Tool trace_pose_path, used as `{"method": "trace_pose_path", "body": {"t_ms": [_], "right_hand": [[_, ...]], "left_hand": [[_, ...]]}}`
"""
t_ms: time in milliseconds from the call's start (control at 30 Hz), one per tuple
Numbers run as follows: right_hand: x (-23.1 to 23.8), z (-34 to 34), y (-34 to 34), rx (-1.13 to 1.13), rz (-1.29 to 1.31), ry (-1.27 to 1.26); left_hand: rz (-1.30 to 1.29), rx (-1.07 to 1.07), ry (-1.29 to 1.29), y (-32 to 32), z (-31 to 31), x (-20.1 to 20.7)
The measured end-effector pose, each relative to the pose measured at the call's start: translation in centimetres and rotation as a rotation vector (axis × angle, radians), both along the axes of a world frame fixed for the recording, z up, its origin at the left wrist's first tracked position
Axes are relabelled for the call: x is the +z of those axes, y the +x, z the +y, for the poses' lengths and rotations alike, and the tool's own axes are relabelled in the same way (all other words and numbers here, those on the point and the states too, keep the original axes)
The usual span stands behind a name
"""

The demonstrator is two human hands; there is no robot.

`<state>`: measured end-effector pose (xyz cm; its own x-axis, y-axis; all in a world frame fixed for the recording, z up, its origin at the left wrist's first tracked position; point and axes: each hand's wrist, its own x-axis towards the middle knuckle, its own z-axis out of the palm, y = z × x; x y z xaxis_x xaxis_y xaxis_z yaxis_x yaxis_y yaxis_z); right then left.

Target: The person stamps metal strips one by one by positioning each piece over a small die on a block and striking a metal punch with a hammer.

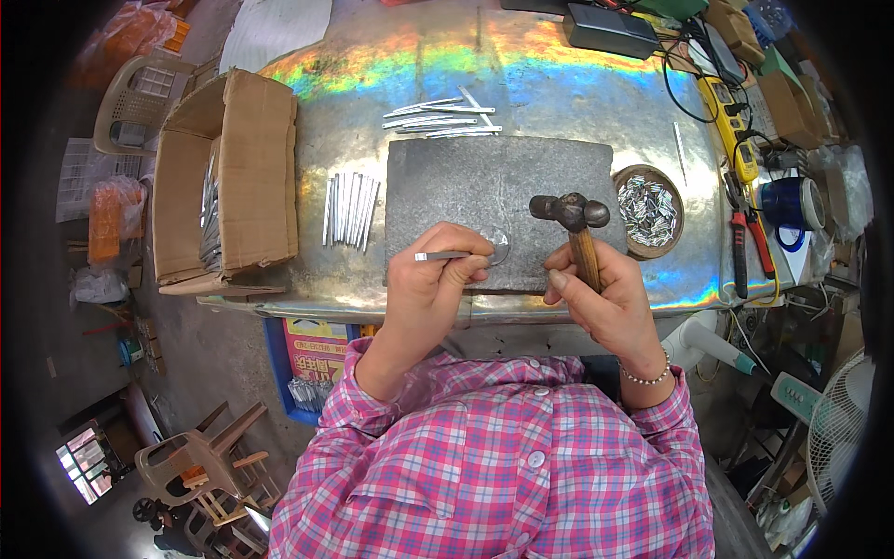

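My left hand is closed on a short flat metal strip, whose bright end sticks out to the left of the fingers. In my right hand is a hammer with a wooden handle, its dark head upright above the fist. The right thumb and forefinger come close together; whether something small is between them I cannot make out. Both hands are over the near edge of a dark grey slab. Beside the left fingertips, a shiny round mark or clear piece shows on the slab.
Metal strips lie in a row left of the slab and in a loose pile behind it. A cardboard box with strips stands left. On the right are a round bowl of small metal pieces, pliers and a yellow power strip.
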<state>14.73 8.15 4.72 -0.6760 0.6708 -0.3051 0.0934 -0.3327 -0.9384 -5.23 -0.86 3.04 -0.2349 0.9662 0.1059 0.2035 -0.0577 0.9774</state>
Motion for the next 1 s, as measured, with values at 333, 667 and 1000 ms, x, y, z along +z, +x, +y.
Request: {"method": "trace_pose_path", "body": {"t_ms": [333,667,1000], "right_hand": [[0.0,-0.1,0.0,-0.002,-0.023,0.016],[0.5,-0.5,-0.1,0.002,-0.046,0.187],[5.5,-1.7,1.5,0.073,-0.089,0.656]], "left_hand": [[0.129,-0.035,-0.043,-0.2,0.3,0.8],[0.828,-0.001,0.144,1.6,0.7,1.4],[0.713,-0.007,0.112,0.9,0.4,1.4]]}}
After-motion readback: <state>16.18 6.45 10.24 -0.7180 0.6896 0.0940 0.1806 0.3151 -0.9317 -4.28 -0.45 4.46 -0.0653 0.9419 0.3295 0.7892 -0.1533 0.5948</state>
